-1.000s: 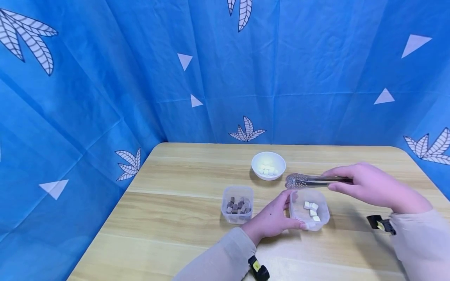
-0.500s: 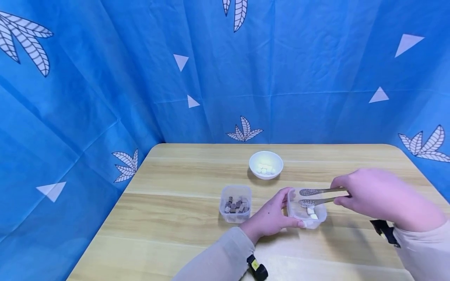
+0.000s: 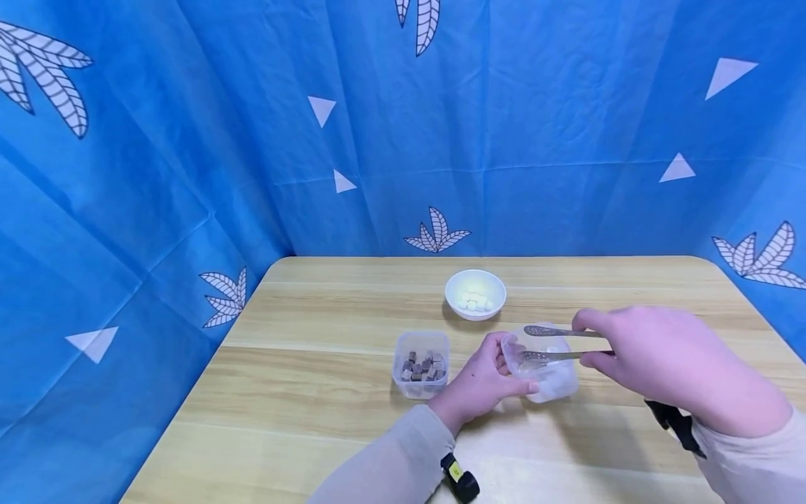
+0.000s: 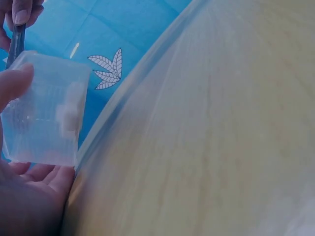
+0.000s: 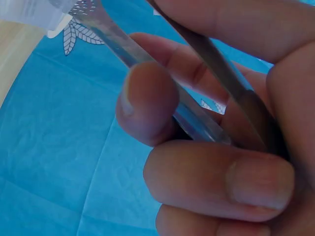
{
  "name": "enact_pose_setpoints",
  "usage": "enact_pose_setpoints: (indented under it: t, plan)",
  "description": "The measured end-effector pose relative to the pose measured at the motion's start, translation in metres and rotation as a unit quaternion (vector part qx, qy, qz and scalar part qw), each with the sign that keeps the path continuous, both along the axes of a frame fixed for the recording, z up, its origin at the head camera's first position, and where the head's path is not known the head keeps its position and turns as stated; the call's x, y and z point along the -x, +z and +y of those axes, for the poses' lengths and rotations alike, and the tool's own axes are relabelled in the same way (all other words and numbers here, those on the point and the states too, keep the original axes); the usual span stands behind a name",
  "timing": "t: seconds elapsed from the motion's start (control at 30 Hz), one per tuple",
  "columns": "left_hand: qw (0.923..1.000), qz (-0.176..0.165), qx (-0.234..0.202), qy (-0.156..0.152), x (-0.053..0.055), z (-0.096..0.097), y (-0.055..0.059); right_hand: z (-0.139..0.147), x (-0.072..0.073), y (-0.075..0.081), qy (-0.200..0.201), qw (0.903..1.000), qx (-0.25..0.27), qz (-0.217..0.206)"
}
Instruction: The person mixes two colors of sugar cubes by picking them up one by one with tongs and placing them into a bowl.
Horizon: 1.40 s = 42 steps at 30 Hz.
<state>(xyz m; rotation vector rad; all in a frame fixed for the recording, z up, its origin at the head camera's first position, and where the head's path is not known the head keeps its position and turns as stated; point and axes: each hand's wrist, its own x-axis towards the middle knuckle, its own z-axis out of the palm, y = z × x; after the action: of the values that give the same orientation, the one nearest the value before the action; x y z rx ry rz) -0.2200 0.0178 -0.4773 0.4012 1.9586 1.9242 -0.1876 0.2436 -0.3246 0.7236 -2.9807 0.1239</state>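
Observation:
My left hand (image 3: 481,381) grips a clear plastic container (image 3: 554,385) by its left side, thumb in front. The container is tilted, its mouth turned toward the left. Blurred white cubes (image 4: 70,115) show through its wall in the left wrist view. My right hand (image 3: 667,357) holds metal tongs (image 3: 567,355), pinched between thumb and fingers. The tongs' two perforated tips stand apart; the lower one is inside the container, the upper one at its far rim. No cube is visible between them.
A second clear container (image 3: 420,392) with several brown cubes (image 3: 425,367) stands left of my left hand. Behind is a white bowl (image 3: 475,280) with several white cubes (image 3: 474,302). A blue curtain (image 3: 390,140) hangs behind the wooden table (image 3: 302,392).
My right hand has brought the tongs down from above the container into it, and their tips have spread. My left hand has since tilted the container. The bowl and second container stay put.

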Motion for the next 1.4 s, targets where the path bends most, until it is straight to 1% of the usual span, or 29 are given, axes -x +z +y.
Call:
enact_pose_setpoints:
  t: [0.07, 0.1, 0.17, 0.23, 0.33, 0.43, 0.53, 0.6, 0.7, 0.8, 0.93, 1.03, 1.1, 1.17, 1.4]
  plan:
    - [1.0000, 0.002, 0.003, -0.004, 0.000, 0.000, 0.000, 0.000, 0.001, 0.001, 0.000, 1.0000, -0.003, 0.001]
    - [0.9999, 0.007, 0.011, -0.006, 0.000, 0.000, 0.000, 0.000, 0.001, 0.002, 0.001, 1.0000, -0.006, 0.001]
    - [0.9994, 0.019, 0.026, -0.011, 0.000, 0.000, 0.000, 0.000, 0.001, 0.002, -0.001, 0.9999, -0.016, -0.004]
    - [0.9979, 0.039, 0.049, -0.013, 0.001, 0.000, 0.001, 0.000, 0.002, 0.001, -0.007, 0.9995, -0.026, -0.015]
    - [0.9939, 0.069, 0.086, -0.008, 0.001, 0.001, 0.002, -0.003, 0.003, -0.002, -0.021, 0.9985, -0.040, -0.030]
    - [0.9903, 0.083, 0.112, 0.000, 0.001, 0.002, 0.004, -0.008, 0.004, -0.006, -0.032, 0.9978, -0.049, -0.030]
    - [0.9899, 0.080, 0.117, 0.004, 0.001, 0.002, 0.004, -0.015, 0.004, -0.010, -0.029, 0.9980, -0.050, -0.025]
    - [0.9903, 0.079, 0.114, 0.002, 0.002, 0.002, 0.004, -0.018, 0.005, -0.012, -0.013, 0.9989, -0.040, -0.022]
    - [0.9898, 0.083, 0.116, -0.003, 0.003, 0.002, 0.003, -0.020, 0.006, -0.012, 0.014, 0.9992, -0.022, -0.029]
    - [0.9895, 0.085, 0.116, -0.009, 0.004, 0.002, 0.002, -0.016, 0.008, -0.007, 0.021, 0.9987, -0.016, -0.043]
    - [0.9895, 0.084, 0.117, -0.012, 0.005, 0.001, 0.003, -0.007, 0.013, 0.004, 0.030, 0.9974, -0.033, -0.057]
    - [0.9893, 0.084, 0.118, -0.013, 0.006, 0.000, 0.003, -0.005, 0.020, 0.007, 0.045, 0.9950, -0.045, -0.076]
    - [0.9893, 0.083, 0.119, -0.014, 0.006, 0.000, 0.003, -0.005, 0.024, 0.006, 0.051, 0.9930, -0.049, -0.094]
    - [0.9888, 0.082, 0.124, -0.014, 0.005, -0.001, 0.002, -0.005, 0.028, 0.002, 0.057, 0.9921, -0.050, -0.100]
    - [0.9886, 0.071, 0.132, -0.012, 0.004, 0.000, 0.001, 0.001, 0.030, -0.010, 0.058, 0.9945, -0.040, -0.078]
